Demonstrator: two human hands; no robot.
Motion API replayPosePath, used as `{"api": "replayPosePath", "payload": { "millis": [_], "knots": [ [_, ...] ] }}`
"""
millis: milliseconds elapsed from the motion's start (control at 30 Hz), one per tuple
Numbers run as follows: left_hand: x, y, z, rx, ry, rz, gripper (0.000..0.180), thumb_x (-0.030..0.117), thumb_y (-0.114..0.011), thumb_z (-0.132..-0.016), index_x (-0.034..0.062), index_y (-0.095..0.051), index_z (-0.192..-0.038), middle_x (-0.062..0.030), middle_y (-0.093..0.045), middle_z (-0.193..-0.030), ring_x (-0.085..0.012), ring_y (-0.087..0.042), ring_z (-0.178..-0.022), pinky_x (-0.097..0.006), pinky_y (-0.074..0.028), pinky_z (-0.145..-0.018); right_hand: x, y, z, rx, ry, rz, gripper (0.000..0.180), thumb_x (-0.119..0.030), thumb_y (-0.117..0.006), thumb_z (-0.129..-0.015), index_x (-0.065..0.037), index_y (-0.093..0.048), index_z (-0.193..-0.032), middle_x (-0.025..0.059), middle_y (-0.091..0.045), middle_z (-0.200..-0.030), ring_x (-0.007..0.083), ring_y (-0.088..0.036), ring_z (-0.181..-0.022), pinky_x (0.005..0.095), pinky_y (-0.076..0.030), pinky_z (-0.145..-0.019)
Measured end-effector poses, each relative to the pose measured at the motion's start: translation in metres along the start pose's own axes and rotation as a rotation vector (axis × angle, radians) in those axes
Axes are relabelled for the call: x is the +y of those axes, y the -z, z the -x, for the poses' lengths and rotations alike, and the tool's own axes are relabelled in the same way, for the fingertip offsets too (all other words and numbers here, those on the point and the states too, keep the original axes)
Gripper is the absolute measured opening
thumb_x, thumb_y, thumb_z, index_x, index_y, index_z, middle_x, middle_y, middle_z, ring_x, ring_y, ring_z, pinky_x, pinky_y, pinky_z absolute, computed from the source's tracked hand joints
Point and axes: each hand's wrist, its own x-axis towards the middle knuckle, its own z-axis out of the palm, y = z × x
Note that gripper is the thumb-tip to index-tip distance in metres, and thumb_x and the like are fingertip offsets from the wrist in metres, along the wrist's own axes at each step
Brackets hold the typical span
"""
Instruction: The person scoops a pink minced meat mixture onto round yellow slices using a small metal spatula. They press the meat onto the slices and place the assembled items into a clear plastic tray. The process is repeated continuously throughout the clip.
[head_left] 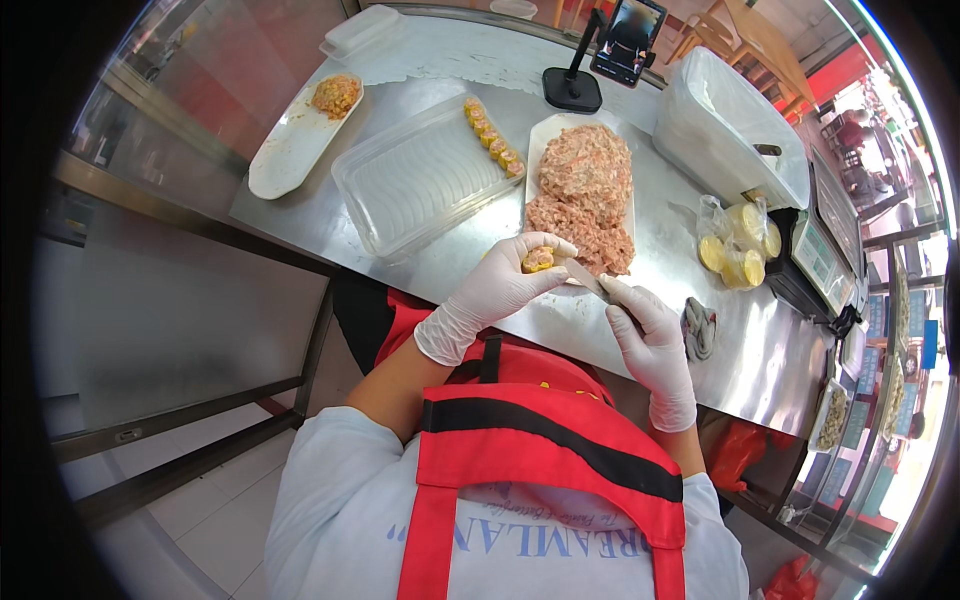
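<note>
My gloved left hand [490,285] has its fingers curled round a yellow-skinned siu mai dumpling [538,259] with pinkish filling on top. In my gloved right hand [652,340] is a small flat metal spatula [584,276], its blade reaching toward the dumpling. Most of its handle is hidden by the fingers. Just beyond both hands, a large mound of minced meat [585,185] fills a white tray [532,165]. To the left lies a clear plastic tray [420,185]; a row of finished-looking dumplings [493,136] lines its right side.
A long white dish [285,160] holds an orange lump of filling [337,95] at far left. A phone [628,40] stands on a black stand [573,90]. Rightward are a clear bin [725,130], bagged yellow wrappers [740,240], a scale [825,255] and a grey cloth [699,328].
</note>
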Motion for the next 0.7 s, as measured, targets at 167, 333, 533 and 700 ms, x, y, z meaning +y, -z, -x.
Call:
{"api": "replayPosePath", "payload": {
  "millis": [167,333,533,700],
  "knots": [
    [-0.021,0.004,-0.011,0.070,-0.400,-0.274,0.014,0.007,-0.072,-0.081,0.0042,-0.062,-0.090,0.0050,-0.054,-0.072,-0.0040,-0.046,-0.063,-0.021,-0.037,-0.052,-0.003,-0.005,-0.006,0.008,0.047,0.056,0.032,-0.002,-0.065,-0.081,-0.008,-0.065,-0.113,0.0098,-0.064,-0.085,0.0228,-0.063,-0.074,0.0299,-0.049,-0.067],
    [-0.001,-0.001,-0.006,0.194,-0.472,-0.585,0.021,0.009,-0.075,-0.073,0.0023,-0.055,-0.074,-0.0067,-0.053,-0.066,-0.0179,-0.051,-0.060,-0.031,-0.042,-0.055,0.000,-0.013,-0.009,0.017,0.121,0.163,0.031,-0.003,-0.067,-0.079,-0.012,-0.068,-0.109,0.0073,-0.063,-0.079,0.0235,-0.062,-0.068,0.0309,-0.049,-0.061],
    [0.000,0.006,-0.004,0.242,-0.469,-0.744,0.021,0.009,-0.072,-0.072,0.0018,-0.052,-0.072,-0.0124,-0.054,-0.067,-0.0285,-0.056,-0.063,-0.036,-0.044,-0.057,0.001,0.001,-0.003,-0.010,0.095,0.131,0.032,-0.002,-0.068,-0.078,-0.013,-0.069,-0.107,0.0063,-0.063,-0.078,0.0228,-0.062,-0.067,0.0308,-0.048,-0.059],
    [0.000,-0.002,-0.008,0.222,-0.548,-0.673,0.023,0.008,-0.074,-0.068,0.0017,-0.053,-0.073,-0.0129,-0.054,-0.070,-0.0300,-0.056,-0.063,-0.036,-0.045,-0.058,0.000,-0.012,-0.011,0.045,0.168,0.143,0.031,-0.001,-0.069,-0.077,-0.014,-0.070,-0.105,0.0064,-0.063,-0.078,0.0227,-0.061,-0.066,0.0309,-0.048,-0.058]
  ]
}}
